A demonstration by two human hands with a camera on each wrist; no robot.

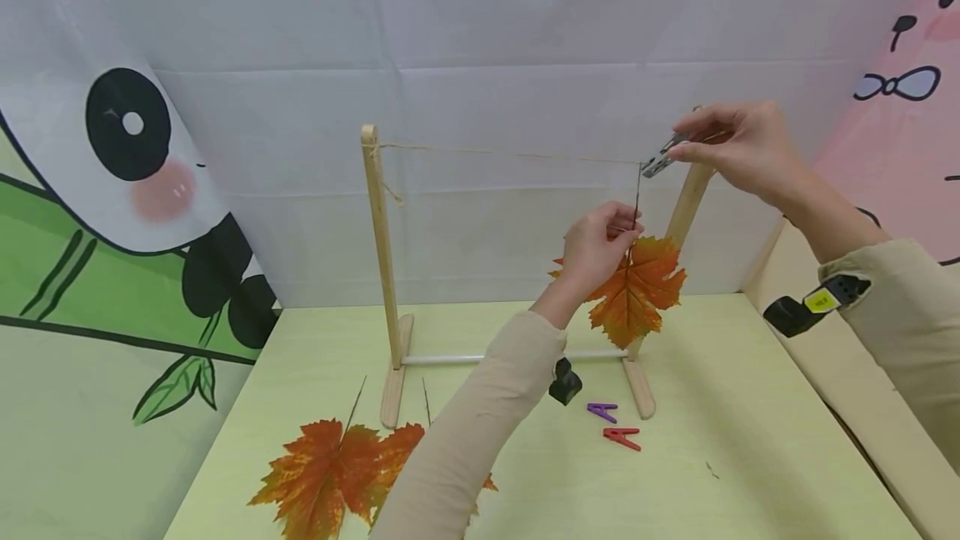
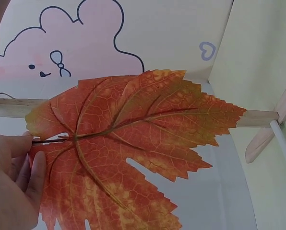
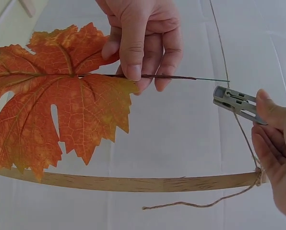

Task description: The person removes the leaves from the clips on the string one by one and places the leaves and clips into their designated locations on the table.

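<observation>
An orange-red maple leaf [image 1: 637, 294] hangs below the string, its dark stem [image 3: 172, 76] pinched between the thumb and fingers of my left hand [image 1: 597, 244]. The stem points up, and its thin tip reaches the string [image 1: 540, 156] just beside a silver metal clothespin [image 3: 235, 101]. My right hand [image 1: 738, 144] grips the clothespin by its handle ends, and its nose overlaps the string near the right post. In the left wrist view, the leaf [image 2: 128, 139] fills the middle, with the left fingers at its base.
The string runs between two wooden posts, the left post [image 1: 382, 248] and right post [image 1: 688, 202], joined low by a white rod [image 1: 442, 359]. More maple leaves [image 1: 315, 473] lie front left. A purple clothespin [image 1: 602, 412] and a red clothespin [image 1: 622, 437] lie on the table.
</observation>
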